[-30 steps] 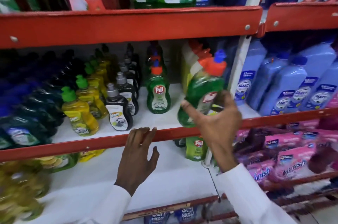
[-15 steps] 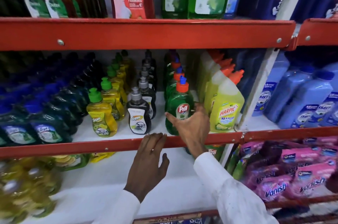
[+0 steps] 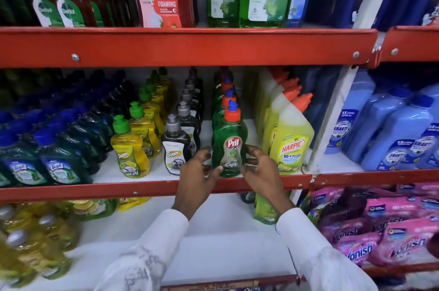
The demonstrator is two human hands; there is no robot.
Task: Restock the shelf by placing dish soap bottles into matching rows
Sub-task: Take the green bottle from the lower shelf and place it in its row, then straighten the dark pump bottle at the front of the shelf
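Observation:
A green Pril dish soap bottle point(image 3: 229, 138) with an orange cap stands upright at the front edge of the middle shelf point(image 3: 142, 189). It heads a row of matching Pril bottles point(image 3: 225, 91) running back into the shelf. My left hand point(image 3: 197, 174) cups its left side, thumb tip against the base. On the bottle's right side, my right hand point(image 3: 262, 172) rests its fingertips against the plastic. Both hands reach over the red shelf rim.
Black Super bottles point(image 3: 174, 148) and yellow Super bottles point(image 3: 129, 155) form rows to the left, and yellow Harpic bottles point(image 3: 291, 145) stand close on the right. The red upper shelf beam point(image 3: 190, 46) hangs overhead. Pink Vanish pouches point(image 3: 392, 238) fill the lower right.
My right hand carried the Pril bottle from the air down onto the shelf at the front of its row. My left hand rose from the shelf rim to the bottle's left side.

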